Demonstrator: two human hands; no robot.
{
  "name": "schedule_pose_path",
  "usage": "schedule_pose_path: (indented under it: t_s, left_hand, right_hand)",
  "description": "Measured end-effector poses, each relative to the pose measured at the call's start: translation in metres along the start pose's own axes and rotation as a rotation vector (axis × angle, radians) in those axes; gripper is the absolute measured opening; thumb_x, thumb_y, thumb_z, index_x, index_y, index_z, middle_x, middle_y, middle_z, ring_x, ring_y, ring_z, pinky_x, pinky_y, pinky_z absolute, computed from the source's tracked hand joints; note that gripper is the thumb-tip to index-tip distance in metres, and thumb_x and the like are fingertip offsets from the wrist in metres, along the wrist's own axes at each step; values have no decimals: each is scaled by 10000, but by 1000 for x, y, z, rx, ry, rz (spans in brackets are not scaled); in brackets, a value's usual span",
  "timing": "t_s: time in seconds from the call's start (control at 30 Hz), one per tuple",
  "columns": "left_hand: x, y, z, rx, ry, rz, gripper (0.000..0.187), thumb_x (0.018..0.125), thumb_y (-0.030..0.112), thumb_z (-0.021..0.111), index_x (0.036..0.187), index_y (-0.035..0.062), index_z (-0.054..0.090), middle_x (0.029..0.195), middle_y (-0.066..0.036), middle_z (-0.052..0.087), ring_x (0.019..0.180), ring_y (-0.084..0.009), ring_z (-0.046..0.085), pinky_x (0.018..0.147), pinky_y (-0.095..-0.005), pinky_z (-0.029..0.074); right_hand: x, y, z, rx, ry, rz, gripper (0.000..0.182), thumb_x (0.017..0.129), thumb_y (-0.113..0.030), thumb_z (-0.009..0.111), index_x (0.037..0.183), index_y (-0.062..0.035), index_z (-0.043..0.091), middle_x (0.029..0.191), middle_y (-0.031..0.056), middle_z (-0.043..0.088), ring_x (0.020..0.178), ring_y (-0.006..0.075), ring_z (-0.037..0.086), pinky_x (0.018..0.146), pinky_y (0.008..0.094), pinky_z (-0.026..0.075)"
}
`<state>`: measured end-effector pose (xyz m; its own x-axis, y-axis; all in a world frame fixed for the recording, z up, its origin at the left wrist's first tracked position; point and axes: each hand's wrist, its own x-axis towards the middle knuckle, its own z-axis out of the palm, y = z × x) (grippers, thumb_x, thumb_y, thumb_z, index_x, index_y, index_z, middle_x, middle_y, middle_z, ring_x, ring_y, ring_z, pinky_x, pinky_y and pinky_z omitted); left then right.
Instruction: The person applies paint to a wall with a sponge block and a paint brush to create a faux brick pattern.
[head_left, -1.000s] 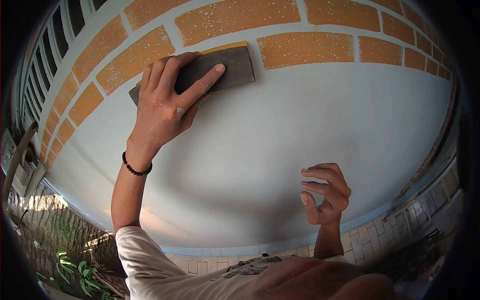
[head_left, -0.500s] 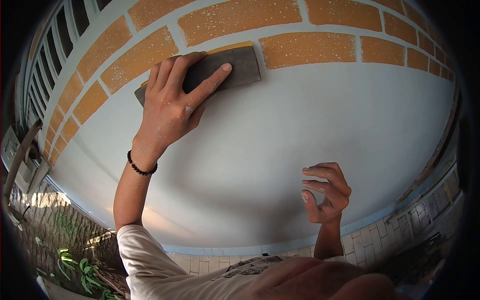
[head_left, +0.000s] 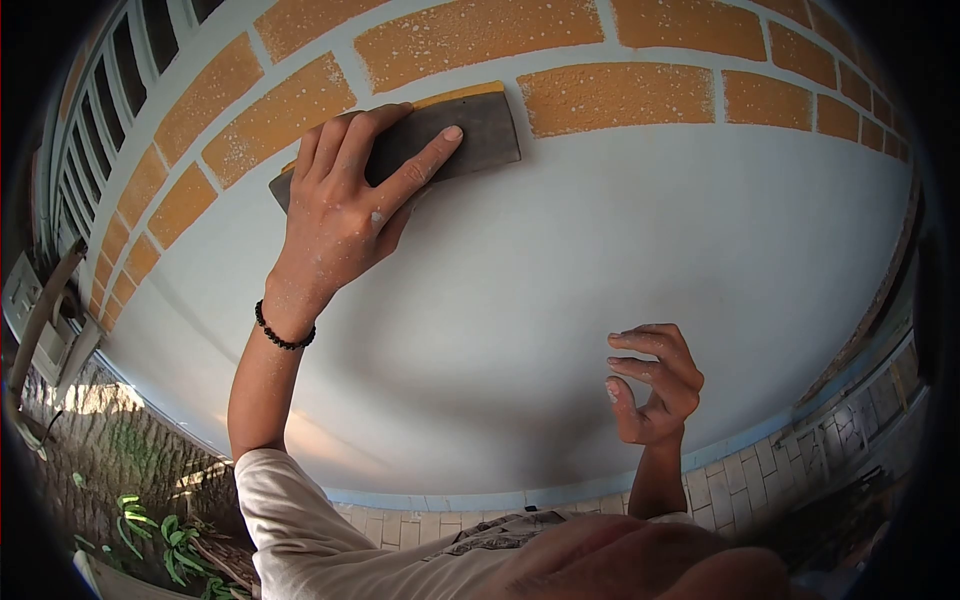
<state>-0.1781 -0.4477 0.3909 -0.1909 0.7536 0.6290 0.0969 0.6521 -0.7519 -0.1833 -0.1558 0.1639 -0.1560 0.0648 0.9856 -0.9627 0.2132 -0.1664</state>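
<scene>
My left hand (head_left: 340, 205) holds a dark grey rectangular pad (head_left: 485, 130) flat against the wall. Its thumb lies along the face and its fingers wrap over the top edge. A thin yellow-orange strip shows along the pad's upper edge; what lies behind the pad is hidden. The pad sits in the lower row of orange brick shapes (head_left: 620, 98), just left of one of them. Off to the right, my right hand (head_left: 660, 385) is raised in front of the white wall (head_left: 560, 260), fingers loosely curled and apart, with nothing in it. White specks dot both hands.
White-barred railing (head_left: 100, 120) runs along the upper left. A pale box with a pipe (head_left: 45, 320) stands at the left edge. Below it are a tree trunk (head_left: 120, 440) and green leaves (head_left: 175, 550). Paving bricks (head_left: 745, 485) run along the wall's foot.
Almost nothing differs. The view has shifted very slightly; the pad and both hands keep their places.
</scene>
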Motion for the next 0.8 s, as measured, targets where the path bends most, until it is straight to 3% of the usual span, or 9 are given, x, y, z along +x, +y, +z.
schedule_pose_path:
  t_s: [0.57,0.8]
  left_hand:
    - [-1,-1,4,4,9,0,726,717,148,887,1371,388,683,1298,-31,622,1121,-238,567,948,-391,532]
    - [-4,-8,11,-13,64,29,683,760,145,854,1380,373,681,1281,-40,622,1049,-221,567,890,-367,511]
  right_hand:
    - [5,6,0,-22,-6,-28,122,689,-47,765,807,-29,742,990,128,765,849,279,690,704,350,556]
    - [71,4,12,-83,-111,-318,188,643,-41,800,818,-39,734,991,118,764,879,274,684,699,354,555]
